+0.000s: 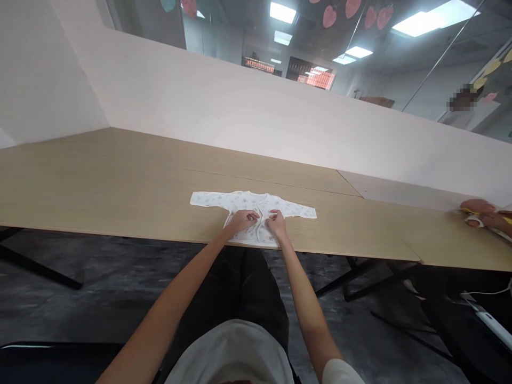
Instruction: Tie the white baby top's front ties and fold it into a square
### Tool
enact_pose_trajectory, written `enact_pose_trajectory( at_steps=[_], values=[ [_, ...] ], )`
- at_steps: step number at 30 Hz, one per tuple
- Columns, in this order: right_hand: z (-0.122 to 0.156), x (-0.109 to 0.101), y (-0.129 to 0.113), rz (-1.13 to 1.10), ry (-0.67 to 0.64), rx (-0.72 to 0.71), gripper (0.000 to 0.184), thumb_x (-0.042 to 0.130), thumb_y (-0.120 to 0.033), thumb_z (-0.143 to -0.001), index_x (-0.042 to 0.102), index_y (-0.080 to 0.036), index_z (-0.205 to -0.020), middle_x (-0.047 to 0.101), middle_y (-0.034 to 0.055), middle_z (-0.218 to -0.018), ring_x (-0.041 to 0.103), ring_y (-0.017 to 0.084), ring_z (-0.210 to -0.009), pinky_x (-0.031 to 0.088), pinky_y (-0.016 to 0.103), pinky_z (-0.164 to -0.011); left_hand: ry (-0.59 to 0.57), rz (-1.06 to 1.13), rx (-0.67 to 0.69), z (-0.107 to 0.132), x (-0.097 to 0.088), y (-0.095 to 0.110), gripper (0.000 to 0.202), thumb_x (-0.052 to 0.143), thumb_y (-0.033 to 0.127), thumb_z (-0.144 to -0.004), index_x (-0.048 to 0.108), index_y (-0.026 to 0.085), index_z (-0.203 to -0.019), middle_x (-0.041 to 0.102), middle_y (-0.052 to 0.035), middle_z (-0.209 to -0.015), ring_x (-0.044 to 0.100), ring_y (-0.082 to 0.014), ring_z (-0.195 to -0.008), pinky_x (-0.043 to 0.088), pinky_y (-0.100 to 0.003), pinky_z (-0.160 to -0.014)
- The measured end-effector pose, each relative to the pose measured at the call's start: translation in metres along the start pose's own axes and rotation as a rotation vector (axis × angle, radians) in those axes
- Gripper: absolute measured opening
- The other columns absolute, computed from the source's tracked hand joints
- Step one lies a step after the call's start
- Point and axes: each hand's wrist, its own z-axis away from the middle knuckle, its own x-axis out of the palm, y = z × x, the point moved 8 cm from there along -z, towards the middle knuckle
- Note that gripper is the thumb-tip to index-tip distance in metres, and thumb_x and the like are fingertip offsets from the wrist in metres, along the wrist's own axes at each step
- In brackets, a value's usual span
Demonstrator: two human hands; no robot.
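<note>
A small white baby shirt [248, 200] with a tiny printed pattern lies spread on the wooden table, its long sleeves stretched out to both sides. The front opening runs down its middle, and the hem is close to the table's front edge. My left hand [242, 220] rests on the shirt's left half, fingertips pinched at the front opening. Just across from it, my right hand [276, 223] pinches the cloth on the other side of the opening. The fingers partly hide the cloth between them, and any fastener there is too small to make out.
The light wooden table [132, 176] runs along a white wall [224, 112] with glass above. A doll-like figure [478, 208] lies at the far right. Black chairs stand at the lower left and lower right. A person [460, 114] shows beyond the glass.
</note>
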Motion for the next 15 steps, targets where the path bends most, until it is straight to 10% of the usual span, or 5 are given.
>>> enact_pose_trajectory(
  at_steps=[8, 15],
  values=[
    [-0.051, 0.041, -0.043, 0.246, -0.038, -0.176, 0.027, 0.059, -0.028, -0.069, 0.052, -0.019, -0.094, 0.059, 0.0139, -0.106, 0.057, 0.027, -0.104, 0.045, 0.04, -0.092, 0.235, 0.048, -0.118, 0.002, -0.022, -0.013, 0.032, 0.05, 0.011, -0.068, 0.065, 0.018, -0.096, 0.068, -0.0025, -0.09, 0.059, -0.0134, -0.073, 0.051, -0.026, -0.074],
    [-0.073, 0.054, -0.028, 0.437, -0.089, -0.111, 0.011, 0.054, -0.011, -0.065, 0.049, -0.021, -0.065, 0.062, 0.0101, -0.076, 0.06, 0.026, -0.082, 0.046, 0.035, -0.074, 0.204, 0.002, -0.139, 0.003, -0.018, -0.014, 0.026, 0.05, 0.01, -0.071, 0.063, 0.018, -0.092, 0.066, -0.0013, -0.079, 0.061, -0.0144, -0.073, 0.05, -0.026, -0.073]
  ],
)
